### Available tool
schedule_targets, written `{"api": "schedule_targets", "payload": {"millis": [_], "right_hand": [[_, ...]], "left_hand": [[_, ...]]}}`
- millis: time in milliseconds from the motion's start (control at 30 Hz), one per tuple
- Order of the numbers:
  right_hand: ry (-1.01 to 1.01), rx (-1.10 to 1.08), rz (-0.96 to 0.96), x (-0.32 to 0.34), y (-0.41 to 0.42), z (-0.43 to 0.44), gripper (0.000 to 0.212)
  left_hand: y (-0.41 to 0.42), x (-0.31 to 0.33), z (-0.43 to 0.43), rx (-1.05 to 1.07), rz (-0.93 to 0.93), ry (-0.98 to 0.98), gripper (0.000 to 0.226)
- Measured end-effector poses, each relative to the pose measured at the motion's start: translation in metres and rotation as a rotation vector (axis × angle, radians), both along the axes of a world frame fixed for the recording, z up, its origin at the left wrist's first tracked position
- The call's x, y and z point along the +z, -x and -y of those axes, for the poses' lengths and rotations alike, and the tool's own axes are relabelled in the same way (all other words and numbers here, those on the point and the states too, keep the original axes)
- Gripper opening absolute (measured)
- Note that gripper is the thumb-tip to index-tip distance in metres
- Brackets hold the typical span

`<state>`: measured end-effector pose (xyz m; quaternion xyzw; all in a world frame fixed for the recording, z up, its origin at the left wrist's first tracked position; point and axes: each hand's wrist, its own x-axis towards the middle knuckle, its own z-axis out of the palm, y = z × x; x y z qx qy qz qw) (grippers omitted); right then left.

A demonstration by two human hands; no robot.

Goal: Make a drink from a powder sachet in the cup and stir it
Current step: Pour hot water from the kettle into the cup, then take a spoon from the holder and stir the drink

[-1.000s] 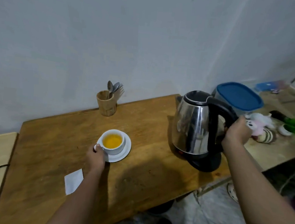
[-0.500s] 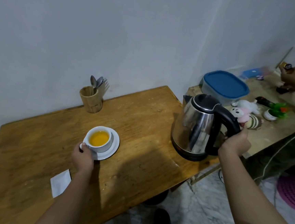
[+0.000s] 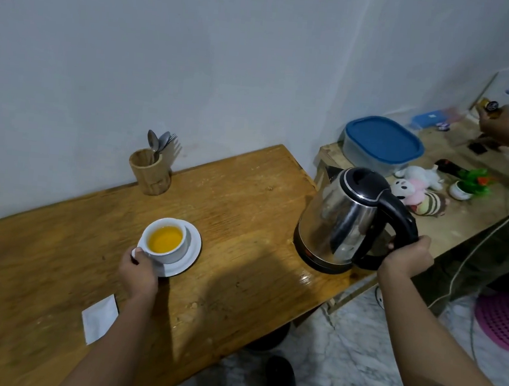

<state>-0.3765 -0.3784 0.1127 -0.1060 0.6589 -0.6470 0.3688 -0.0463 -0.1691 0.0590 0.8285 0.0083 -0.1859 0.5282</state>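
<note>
Starting at my left, the white sachet (image 3: 99, 319) lies flat on the wooden table (image 3: 246, 198), just behind and outside my left hand (image 3: 138, 270). That hand's fingers (image 3: 135, 255) are curled closed around the handle of the cup (image 3: 166, 240), which sits on its saucer (image 3: 191, 250) just ahead of my knuckles and holds orange liquid. Beyond the fingertips, near the wall, stands the wooden holder (image 3: 150, 171) with the spoons (image 3: 156, 141).

Further right, my right hand (image 3: 407, 257) is wrapped shut around the lower part of the kettle's black handle, the kettle (image 3: 346, 219) resting on its base at the table's edge just left of my fingers.

I judge the pour is finished and the step is parking the kettle. To do it well I should feel it seat squarely on the base before I loosen my grip, keep the cup steadied, then free the right hand to fetch a spoon for stirring.

Against half a second ago, both grips look the same and the kettle has hardly shifted; mostly my view has swung, showing more floor on the right.
</note>
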Motion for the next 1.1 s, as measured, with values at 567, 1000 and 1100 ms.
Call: {"api": "schedule_targets", "payload": {"millis": [567,1000,1100], "right_hand": [[0.135,0.234,-0.348,0.001,-0.006,-0.018,0.043],[0.104,0.172,-0.396,0.004,-0.004,-0.008,0.043],[0.144,0.202,-0.534,0.004,-0.005,-0.010,0.037]], "left_hand": [[-0.004,-0.004,0.004,0.027,-0.052,0.023,0.037],[-0.005,-0.010,0.000,-0.018,-0.005,0.025,0.035],[-0.006,-0.012,-0.001,-0.024,-0.012,0.031,0.036]]}}
